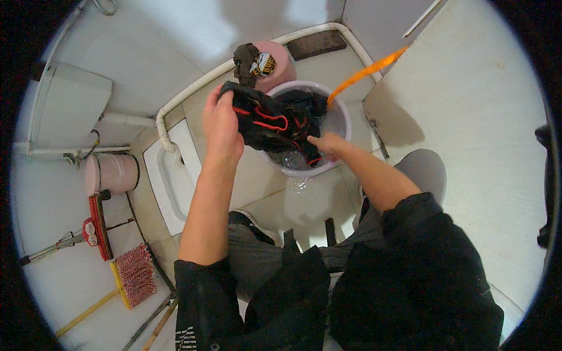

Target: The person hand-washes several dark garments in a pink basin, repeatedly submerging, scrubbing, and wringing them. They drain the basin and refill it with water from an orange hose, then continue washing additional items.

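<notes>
A black fabric item with red piping point(272, 120), perhaps a garment or a bag, is stretched between my hands over a round plastic basin point(348, 127). My left hand point(223, 125) grips its raised left end, outside the basin's rim. Lower down, my right hand point(329, 145) pinches the cloth near the right side of the basin. Soapy-looking water point(292, 161) surrounds the part of the fabric that hangs inside. An orange hose point(369, 72) comes in from the right, its end at the basin's far right edge.
Behind the basin stands a pink bucket point(281, 66) with a dark cloth point(246, 61) and a printed packet on top. A squat toilet point(169, 175) lies to the left, below a white pipe point(197, 90). Mops point(135, 275) lean on the left wall. A pale panel point(461, 87) rises at right.
</notes>
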The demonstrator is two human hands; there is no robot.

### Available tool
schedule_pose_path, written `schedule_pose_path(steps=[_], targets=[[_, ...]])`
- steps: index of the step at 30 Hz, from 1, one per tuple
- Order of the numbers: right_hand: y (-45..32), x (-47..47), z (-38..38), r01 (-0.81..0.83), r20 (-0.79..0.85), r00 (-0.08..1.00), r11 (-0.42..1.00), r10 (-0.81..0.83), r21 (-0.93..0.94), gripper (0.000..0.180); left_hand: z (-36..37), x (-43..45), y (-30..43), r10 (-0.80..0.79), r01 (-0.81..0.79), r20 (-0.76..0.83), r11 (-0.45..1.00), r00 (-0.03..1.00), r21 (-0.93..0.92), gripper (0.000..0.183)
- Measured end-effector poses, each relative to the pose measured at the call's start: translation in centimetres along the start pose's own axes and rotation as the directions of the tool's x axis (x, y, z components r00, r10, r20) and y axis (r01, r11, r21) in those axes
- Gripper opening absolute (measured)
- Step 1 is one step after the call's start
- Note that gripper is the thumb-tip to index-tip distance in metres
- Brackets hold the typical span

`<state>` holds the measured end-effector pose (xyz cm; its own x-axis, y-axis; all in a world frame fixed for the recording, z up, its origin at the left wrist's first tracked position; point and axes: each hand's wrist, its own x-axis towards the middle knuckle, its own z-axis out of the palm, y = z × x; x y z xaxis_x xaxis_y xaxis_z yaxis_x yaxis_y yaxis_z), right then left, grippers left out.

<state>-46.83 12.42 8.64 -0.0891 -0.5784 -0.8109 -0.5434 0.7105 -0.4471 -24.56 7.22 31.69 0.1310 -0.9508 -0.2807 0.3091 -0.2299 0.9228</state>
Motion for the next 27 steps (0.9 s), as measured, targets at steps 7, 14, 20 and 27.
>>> schedule_pose_path(steps=[7,14,20,27], targets=[[1.3,1.8,6.6,-0.310,0.319,0.947,0.159,-0.039,0.937,0.034,-0.6,-1.9,1.7,0.108,-0.087,0.145,0.985,0.984,-0.148,0.023],[-7.6,-6.6,-2.7,0.309,-0.227,0.950,0.736,-0.213,0.602,0.011,-5.0,-1.1,3.7,0.130,-0.127,-0.037,0.988,0.991,0.087,0.025],[-7.7,-6.8,2.2,0.752,-0.008,0.603,0.572,-0.798,-0.327,0.038,-3.9,-2.7,3.3,0.081,-0.079,0.016,0.994,0.997,-0.079,0.031],[-3.3,-2.8,8.1,0.401,-0.498,0.843,0.854,-0.202,0.332,0.024,-3.2,-4.1,5.2,0.095,-0.115,-0.096,0.965,0.991,-0.237,0.034]])
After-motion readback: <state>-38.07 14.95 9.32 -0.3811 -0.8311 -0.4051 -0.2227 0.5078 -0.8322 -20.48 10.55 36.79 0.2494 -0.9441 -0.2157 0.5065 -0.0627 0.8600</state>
